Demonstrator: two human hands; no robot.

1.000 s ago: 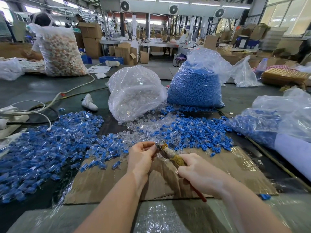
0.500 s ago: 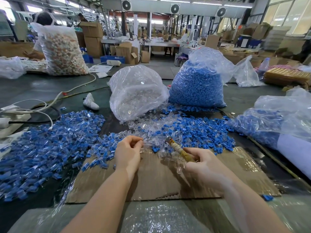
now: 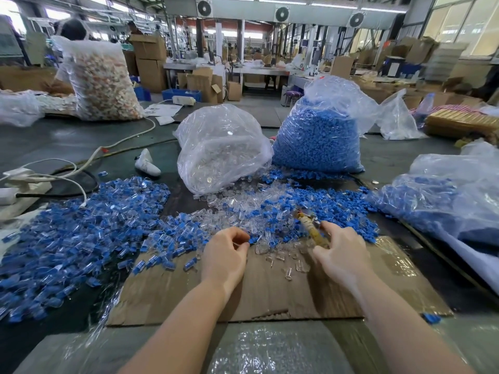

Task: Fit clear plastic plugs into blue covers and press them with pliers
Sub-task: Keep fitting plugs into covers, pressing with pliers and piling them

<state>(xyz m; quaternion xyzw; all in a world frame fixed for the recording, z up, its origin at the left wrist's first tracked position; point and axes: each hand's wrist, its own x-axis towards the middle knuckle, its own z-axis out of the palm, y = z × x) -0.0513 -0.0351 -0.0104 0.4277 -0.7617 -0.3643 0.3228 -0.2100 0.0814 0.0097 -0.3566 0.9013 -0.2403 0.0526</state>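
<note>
My left hand [image 3: 225,251] has its fingers curled at the near edge of the mixed pile and pinches a blue cover [image 3: 252,240] at its fingertips. My right hand [image 3: 341,252] grips the pliers [image 3: 310,226] by their tape-wrapped handles, jaws pointing away over the loose blue covers [image 3: 297,211]. Loose clear plugs [image 3: 280,251] lie between the two hands on the cardboard sheet [image 3: 270,298]. A big heap of assembled blue-and-clear pieces [image 3: 81,228] spreads out to the left.
A bag of clear plugs [image 3: 221,149] and a bag of blue covers [image 3: 318,136] stand behind the pile. Another plastic bag with blue parts [image 3: 442,201] lies at the right. White cables [image 3: 67,168] and a power strip sit at the left. A person sits behind a large bag at the back left.
My left hand left the pliers' jaws, swung left toward the heap, then came back to the pile's edge onto a blue cover. My right hand moved the pliers forward and right.
</note>
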